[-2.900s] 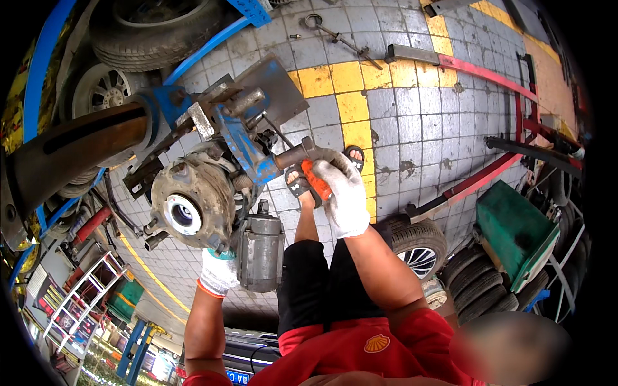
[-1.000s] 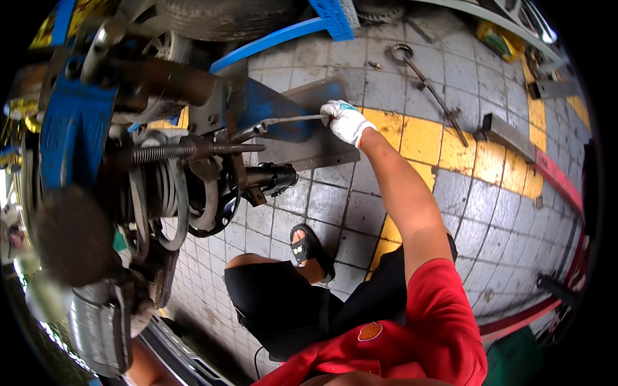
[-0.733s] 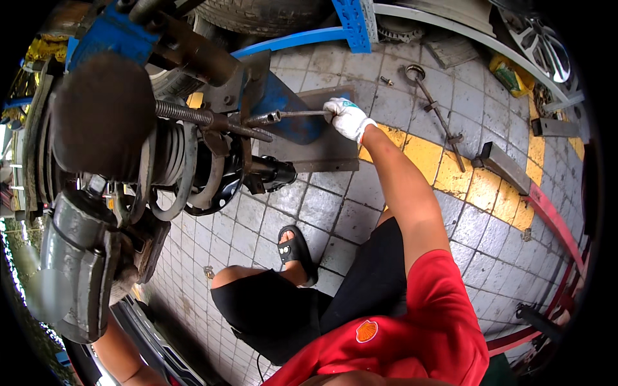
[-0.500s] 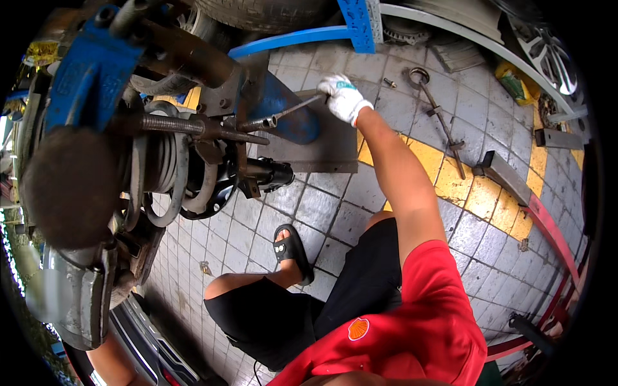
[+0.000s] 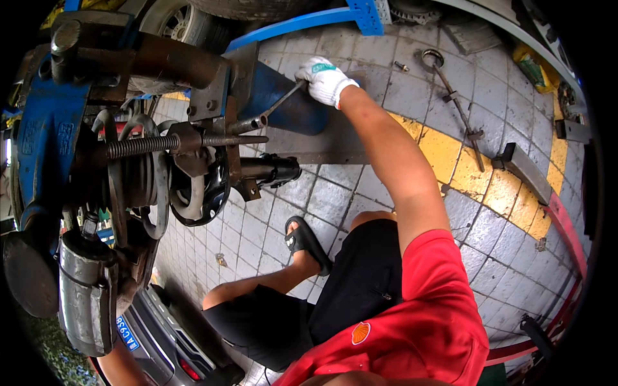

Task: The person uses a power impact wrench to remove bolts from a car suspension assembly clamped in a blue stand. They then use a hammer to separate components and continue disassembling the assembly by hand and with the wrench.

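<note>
My right hand, in a white knit glove, is closed round the end of a thin metal rod. The rod slants down to a short metal tube on a blue and rusty stand. Just below runs a long threaded screw with a nut block. It passes beside a grey coil spring and a black strut. At the lower left my left forearm goes behind a silver metal cylinder, which hides the left hand and its fingers.
A long wrench-like tool with a ring end and a small bolt lie on the tiles to the right. Red and grey steel beams rest farther right. Tyres stand behind the stand. A dark car is at the lower left.
The view has shifted, and the stand now appears farther left. My right hand, still gripping the rod, sits slightly higher and more to the left, and the rod looks steeper.
</note>
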`<state>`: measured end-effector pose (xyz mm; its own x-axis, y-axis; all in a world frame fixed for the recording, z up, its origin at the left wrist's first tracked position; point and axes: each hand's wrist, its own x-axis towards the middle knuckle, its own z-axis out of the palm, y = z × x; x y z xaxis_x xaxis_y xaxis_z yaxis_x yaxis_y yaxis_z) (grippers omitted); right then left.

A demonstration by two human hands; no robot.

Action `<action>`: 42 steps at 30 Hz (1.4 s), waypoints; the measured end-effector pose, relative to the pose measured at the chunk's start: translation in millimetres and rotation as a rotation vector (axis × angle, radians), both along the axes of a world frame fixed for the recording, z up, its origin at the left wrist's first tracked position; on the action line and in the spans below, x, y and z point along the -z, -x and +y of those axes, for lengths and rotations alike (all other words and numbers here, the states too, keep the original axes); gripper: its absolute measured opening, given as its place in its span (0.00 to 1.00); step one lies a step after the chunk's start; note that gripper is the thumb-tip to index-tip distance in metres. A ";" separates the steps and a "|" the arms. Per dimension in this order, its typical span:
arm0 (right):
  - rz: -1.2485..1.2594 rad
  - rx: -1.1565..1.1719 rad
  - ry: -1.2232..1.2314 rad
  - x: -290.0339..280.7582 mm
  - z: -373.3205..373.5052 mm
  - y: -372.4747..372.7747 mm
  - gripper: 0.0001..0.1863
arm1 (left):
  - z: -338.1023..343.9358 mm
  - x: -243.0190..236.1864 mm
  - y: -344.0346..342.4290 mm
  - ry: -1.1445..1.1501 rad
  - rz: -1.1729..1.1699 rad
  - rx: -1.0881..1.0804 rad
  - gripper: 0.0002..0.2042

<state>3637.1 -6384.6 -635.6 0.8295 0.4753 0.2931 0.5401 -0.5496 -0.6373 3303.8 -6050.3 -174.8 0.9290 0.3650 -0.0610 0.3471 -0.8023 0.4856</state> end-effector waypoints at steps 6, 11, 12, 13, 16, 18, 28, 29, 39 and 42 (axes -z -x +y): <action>0.090 -0.030 0.010 9.5 4.0 2.3 0.15 | -5.1 1.6 10.0 0.000 0.017 -0.031 0.25; 0.094 -0.005 -0.143 30.3 22.3 18.5 0.19 | -9.9 -4.2 9.3 -0.016 0.010 -0.032 0.26; 0.182 -0.007 -0.097 18.0 23.4 25.2 0.17 | -6.2 -9.4 8.4 -0.021 0.001 -0.029 0.26; 0.209 0.017 -0.104 11.5 19.0 26.8 0.16 | -3.1 -14.1 2.3 -0.024 -0.021 -0.011 0.27; 0.120 0.135 -0.271 19.5 28.5 43.4 0.15 | -12.6 -55.8 -11.3 -0.095 -0.110 0.026 0.27; 0.158 0.149 -0.231 11.1 26.9 43.5 0.14 | -12.8 -68.2 -22.4 -0.109 -0.140 0.056 0.27; 0.488 0.258 -0.356 11.6 42.7 106.1 0.21 | -15.1 -37.2 -37.6 -0.060 -0.085 0.102 0.29; 0.492 0.276 -0.314 12.9 44.9 113.2 0.22 | -16.7 -37.2 -34.9 -0.059 -0.094 0.103 0.29; 0.846 0.269 -0.276 -4.6 55.2 201.0 0.23 | -19.1 -41.6 6.3 -0.025 -0.168 0.134 0.31; 0.794 0.123 -0.215 0.2 67.2 243.8 0.23 | -27.7 -60.0 19.6 -0.044 -0.229 0.155 0.32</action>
<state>3393.2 -6317.4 -635.8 0.8701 0.3685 -0.3274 -0.1706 -0.3980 -0.9014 3284.2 -6077.9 -114.8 0.9618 0.2149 0.1697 0.1036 -0.8592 0.5010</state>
